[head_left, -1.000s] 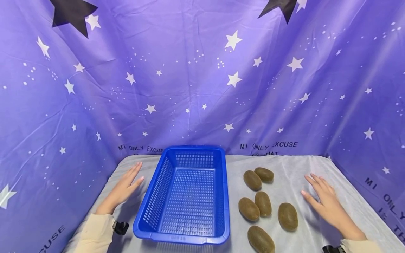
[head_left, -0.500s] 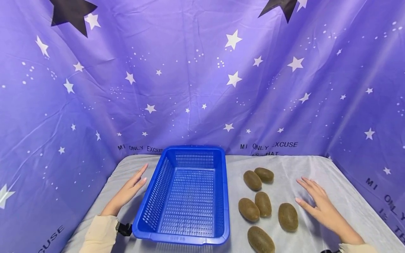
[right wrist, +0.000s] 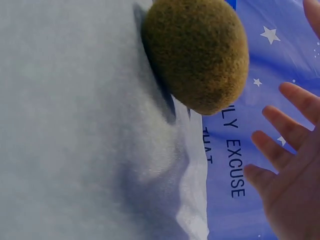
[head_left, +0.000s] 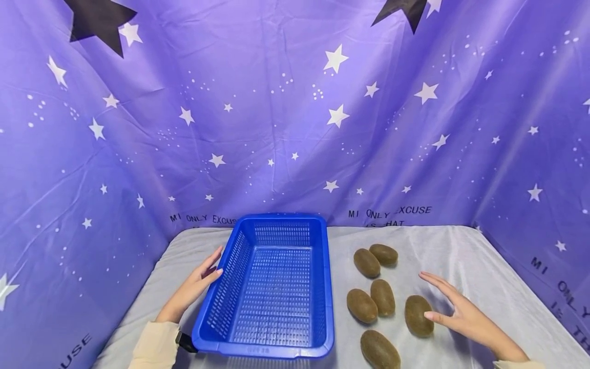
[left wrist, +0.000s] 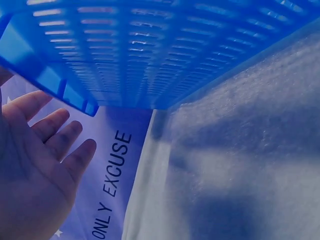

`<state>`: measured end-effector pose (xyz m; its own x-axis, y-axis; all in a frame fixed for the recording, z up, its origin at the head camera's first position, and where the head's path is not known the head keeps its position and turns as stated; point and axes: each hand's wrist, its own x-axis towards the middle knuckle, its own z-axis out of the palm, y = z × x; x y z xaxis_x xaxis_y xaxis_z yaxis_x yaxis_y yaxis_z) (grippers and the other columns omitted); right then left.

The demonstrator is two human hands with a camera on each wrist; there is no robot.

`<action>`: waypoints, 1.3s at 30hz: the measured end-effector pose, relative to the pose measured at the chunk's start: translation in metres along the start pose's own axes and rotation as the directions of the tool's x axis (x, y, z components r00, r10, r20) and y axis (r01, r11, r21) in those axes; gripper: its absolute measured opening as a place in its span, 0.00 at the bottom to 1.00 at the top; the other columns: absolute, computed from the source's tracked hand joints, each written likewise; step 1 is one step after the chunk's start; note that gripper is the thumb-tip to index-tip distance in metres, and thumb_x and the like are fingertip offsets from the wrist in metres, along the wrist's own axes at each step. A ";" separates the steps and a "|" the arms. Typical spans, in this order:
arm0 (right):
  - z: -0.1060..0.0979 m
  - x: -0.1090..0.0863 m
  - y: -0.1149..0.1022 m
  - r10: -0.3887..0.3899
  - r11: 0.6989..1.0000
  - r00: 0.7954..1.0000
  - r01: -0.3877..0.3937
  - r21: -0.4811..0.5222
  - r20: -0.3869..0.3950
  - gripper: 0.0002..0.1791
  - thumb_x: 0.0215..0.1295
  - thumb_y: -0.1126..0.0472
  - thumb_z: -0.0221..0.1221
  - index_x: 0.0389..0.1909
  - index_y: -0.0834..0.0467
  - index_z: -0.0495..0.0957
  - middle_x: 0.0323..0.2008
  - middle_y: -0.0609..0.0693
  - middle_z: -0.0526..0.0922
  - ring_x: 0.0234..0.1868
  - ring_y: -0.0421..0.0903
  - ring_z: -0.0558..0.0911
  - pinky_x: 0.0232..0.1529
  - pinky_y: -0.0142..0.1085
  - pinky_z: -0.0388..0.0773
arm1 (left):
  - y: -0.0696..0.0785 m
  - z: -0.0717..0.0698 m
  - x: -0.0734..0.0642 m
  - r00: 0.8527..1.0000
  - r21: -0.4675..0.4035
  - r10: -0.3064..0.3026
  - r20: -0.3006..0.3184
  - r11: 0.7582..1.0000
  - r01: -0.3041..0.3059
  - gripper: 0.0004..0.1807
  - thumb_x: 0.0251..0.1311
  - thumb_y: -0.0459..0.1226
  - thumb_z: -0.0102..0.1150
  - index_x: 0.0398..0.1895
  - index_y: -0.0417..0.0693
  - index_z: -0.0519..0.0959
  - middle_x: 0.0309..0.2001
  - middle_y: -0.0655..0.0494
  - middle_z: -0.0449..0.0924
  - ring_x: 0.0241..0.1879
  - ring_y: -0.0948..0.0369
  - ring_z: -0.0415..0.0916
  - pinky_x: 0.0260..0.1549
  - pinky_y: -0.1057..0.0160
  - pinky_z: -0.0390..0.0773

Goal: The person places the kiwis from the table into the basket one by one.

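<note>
A blue plastic basket [head_left: 276, 351] with slotted walls sits on the grey cloth, nothing inside it. My left hand [head_left: 191, 289] is at its left rim, fingers extended; the left wrist view shows that hand [left wrist: 40, 160] beside the slotted wall [left wrist: 135, 55]. Over on the right, my right hand [head_left: 463, 315] reaches over the nearest brown kiwi [head_left: 417, 316], thumb overlapping its right side in the head view. In the right wrist view the kiwi [right wrist: 200, 55] rests on the cloth and the hand's fingers [right wrist: 285, 125] are spread, apart from it.
Several more kiwis lie right of the basket: a pair at the back [head_left: 367, 263], a pair in the middle [head_left: 362, 306] and one at the front [head_left: 380, 349]. A purple star-printed curtain [head_left: 276, 128] encloses the grey-covered table [head_left: 461, 246] at the back and sides.
My left hand has moved right to the basket's rim. The right hand has moved left and nearer, over the closest kiwi. Basket and kiwis have stayed in place.
</note>
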<state>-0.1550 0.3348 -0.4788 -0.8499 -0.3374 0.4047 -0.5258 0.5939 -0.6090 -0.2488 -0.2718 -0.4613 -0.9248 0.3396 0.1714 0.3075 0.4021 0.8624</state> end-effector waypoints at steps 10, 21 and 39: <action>0.007 -0.001 0.006 -0.086 0.996 0.994 0.083 0.045 0.070 0.49 0.42 0.63 0.71 0.68 0.62 0.60 0.68 0.42 0.61 0.66 0.23 0.52 0.55 0.14 0.47 | -0.004 0.010 0.006 0.999 -0.069 0.040 -0.011 0.997 -0.040 0.33 0.66 0.38 0.51 0.73 0.49 0.53 0.75 0.47 0.41 0.73 0.47 0.35 0.55 0.83 0.50; 0.012 -0.003 0.009 -0.105 0.987 0.983 0.083 0.140 0.154 0.44 0.44 0.66 0.71 0.65 0.65 0.62 0.64 0.49 0.67 0.64 0.24 0.59 0.56 0.15 0.50 | -0.008 0.014 0.005 0.990 -0.163 0.141 -0.013 0.977 -0.141 0.34 0.62 0.28 0.50 0.72 0.39 0.53 0.74 0.41 0.37 0.72 0.62 0.36 0.57 0.83 0.48; 0.015 -0.004 0.013 -0.102 0.991 0.988 0.091 0.094 0.119 0.39 0.44 0.63 0.72 0.60 0.64 0.68 0.57 0.50 0.74 0.54 0.28 0.70 0.50 0.17 0.62 | -0.012 0.015 0.003 0.996 -0.211 0.083 -0.040 0.973 -0.089 0.34 0.61 0.27 0.49 0.71 0.40 0.55 0.75 0.45 0.39 0.72 0.45 0.32 0.55 0.83 0.51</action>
<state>-0.1589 0.3325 -0.4987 -0.7901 -0.4806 0.3804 -0.6017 0.4894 -0.6313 -0.2524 -0.2629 -0.4782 -0.9044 0.3373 0.2612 0.3348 0.1817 0.9246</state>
